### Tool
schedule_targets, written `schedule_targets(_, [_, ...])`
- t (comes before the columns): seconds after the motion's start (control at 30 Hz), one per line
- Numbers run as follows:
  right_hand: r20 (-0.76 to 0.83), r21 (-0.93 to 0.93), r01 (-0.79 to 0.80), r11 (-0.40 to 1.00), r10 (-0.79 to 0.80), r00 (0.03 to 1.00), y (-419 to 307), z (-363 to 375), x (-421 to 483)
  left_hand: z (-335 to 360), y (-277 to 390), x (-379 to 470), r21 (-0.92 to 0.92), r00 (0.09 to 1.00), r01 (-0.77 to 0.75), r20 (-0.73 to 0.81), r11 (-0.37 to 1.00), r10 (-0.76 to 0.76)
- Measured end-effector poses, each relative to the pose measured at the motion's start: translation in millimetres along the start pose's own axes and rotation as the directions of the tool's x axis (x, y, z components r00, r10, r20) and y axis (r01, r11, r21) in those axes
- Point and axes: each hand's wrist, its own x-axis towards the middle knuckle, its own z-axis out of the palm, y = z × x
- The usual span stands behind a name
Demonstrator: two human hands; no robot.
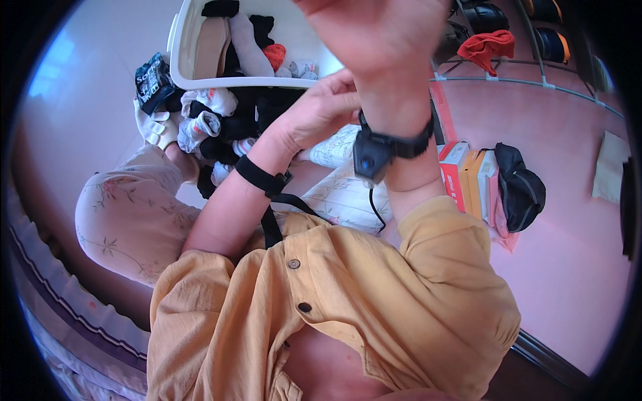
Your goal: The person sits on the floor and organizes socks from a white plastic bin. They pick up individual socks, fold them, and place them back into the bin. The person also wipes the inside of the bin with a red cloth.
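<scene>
My left hand [323, 110] is bent across my body with its fingers curled. Its fingertips reach my right wrist and are partly hidden there, so any grip is unclear. Raised close to the camera, my right hand [376, 37] shows its palm side, with the fingers cut off by the top edge. A black camera-like device [371, 155] is strapped to my right forearm, and a black band [258, 175] circles the left. Beyond the hands stands a white plastic bin [175, 55] holding socks, including a grey sock [251, 47]. Several rolled socks [198, 130] lie piled before it.
A black sock packet [153, 82] bearing writing lies left of the bin. On the right, a metal rack [506, 80] carries shoes and a red cloth [486, 50]. Cardboard boxes [464, 175] and a black bag [520, 188] stand on the floor. A fabric-covered edge [75, 301] is at lower left.
</scene>
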Motion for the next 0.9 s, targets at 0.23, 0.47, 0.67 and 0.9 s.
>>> schedule_targets(0.23, [-0.283, -0.946, -0.092, 0.309, -0.659, 0.696, -24, -124, 20, -11, -3, 1, -0.059, 0.992, -0.04, -0.126, 0.997, 0.033])
schedule_targets(0.47, [0.003, -0.874, -0.388, -0.29, -0.804, 0.594, -22, -186, 13, -17, -28, 1, 0.095, 0.922, 0.013, -0.386, 0.995, 0.024])
schedule_targets(0.67, [-0.732, -0.587, -0.071, 0.807, -0.491, 0.472, -22, -203, 4, -25, -27, -1, 0.031, 0.93, 0.073, -0.362, 0.997, -0.057])
schedule_targets(0.9, [-0.282, -0.958, -0.23, 0.171, -0.705, 0.651, -7, -197, 10, -33, -41, -8, -0.09, 0.926, 0.106, -0.354, 0.99, -0.131])
